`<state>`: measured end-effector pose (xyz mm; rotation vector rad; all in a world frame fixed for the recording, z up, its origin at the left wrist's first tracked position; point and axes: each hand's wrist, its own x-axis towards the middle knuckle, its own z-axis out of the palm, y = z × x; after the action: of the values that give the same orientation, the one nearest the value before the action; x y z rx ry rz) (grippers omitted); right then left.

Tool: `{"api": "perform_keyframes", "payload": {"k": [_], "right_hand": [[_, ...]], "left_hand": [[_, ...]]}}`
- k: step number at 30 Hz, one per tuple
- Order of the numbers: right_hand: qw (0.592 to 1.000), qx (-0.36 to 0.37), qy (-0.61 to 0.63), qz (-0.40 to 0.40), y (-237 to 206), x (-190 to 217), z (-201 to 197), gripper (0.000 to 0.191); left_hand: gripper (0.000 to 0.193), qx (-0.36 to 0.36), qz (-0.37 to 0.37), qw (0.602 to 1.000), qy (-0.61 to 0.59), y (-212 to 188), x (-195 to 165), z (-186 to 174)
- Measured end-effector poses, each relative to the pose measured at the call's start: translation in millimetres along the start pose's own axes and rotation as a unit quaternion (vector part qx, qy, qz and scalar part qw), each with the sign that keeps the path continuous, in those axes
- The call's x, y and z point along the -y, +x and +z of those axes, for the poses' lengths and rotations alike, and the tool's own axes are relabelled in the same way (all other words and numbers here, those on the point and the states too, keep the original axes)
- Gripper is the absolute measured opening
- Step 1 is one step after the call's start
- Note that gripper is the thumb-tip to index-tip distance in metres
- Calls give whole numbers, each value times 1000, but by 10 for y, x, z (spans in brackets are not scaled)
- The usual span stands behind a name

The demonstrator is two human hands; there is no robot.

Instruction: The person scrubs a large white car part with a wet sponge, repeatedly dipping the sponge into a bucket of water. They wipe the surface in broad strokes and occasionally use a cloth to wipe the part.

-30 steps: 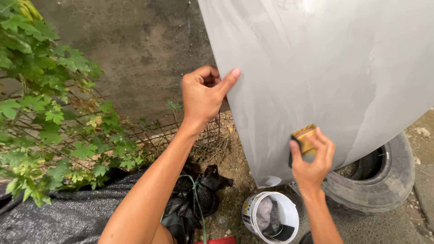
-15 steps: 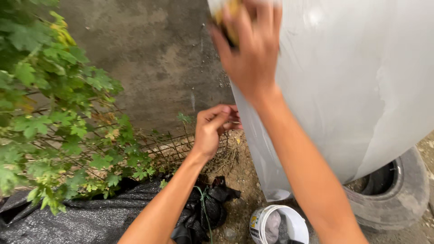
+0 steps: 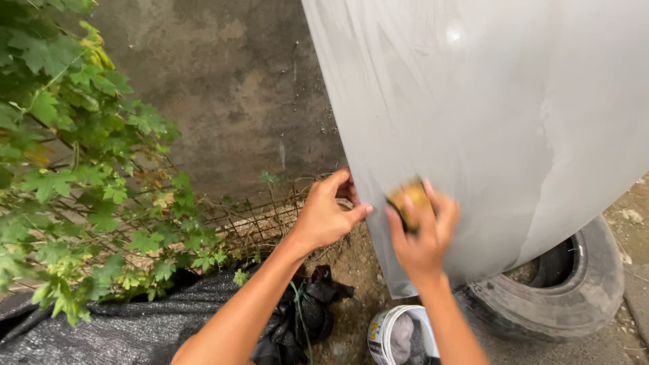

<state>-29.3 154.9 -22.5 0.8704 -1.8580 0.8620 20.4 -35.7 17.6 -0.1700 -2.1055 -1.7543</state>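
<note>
A small round tub [image 3: 399,334] stands on the ground at the bottom of the view, just below the panel and near the tyre. It is open, with a white rim, and inside it lies something grey and soft, maybe a cloth; I cannot tell more.

The big grey panel [image 3: 514,128] fills the upper right part of the picture. It stands nearly upright, its long axis goes from top to bottom, and its narrow lower end points down to the tub. Its surface is dull, with pale streaks.

The right hand [image 3: 422,233] presses a small yellow sponge [image 3: 410,197] against the panel, near its left edge and low down. The fingers are closed around the sponge, which is blurred, so its shape is not clear. The left hand [image 3: 328,216] grips the left edge of the panel: the fingers curl behind the edge and the thumb lies on the front. The two hands are just beside each other.

An old tyre [image 3: 574,297] lies behind the lower end of the panel. On the left there are green leaves [image 3: 74,169] before a concrete wall [image 3: 223,88], and a black mesh sheet [image 3: 101,324] covers the ground below.
</note>
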Motion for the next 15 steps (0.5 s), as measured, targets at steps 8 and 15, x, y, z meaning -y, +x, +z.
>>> {"api": "perform_keyframes", "payload": {"k": [8, 15], "right_hand": [[998, 1, -55, 43, -470, -220, -77, 33], [983, -71, -33, -166, 1981, -293, 739, 38]], "left_hand": [[26, -129, -7, 991, 18, 107, 8, 121], [32, -107, 10, 994, -24, 129, -63, 181]]}}
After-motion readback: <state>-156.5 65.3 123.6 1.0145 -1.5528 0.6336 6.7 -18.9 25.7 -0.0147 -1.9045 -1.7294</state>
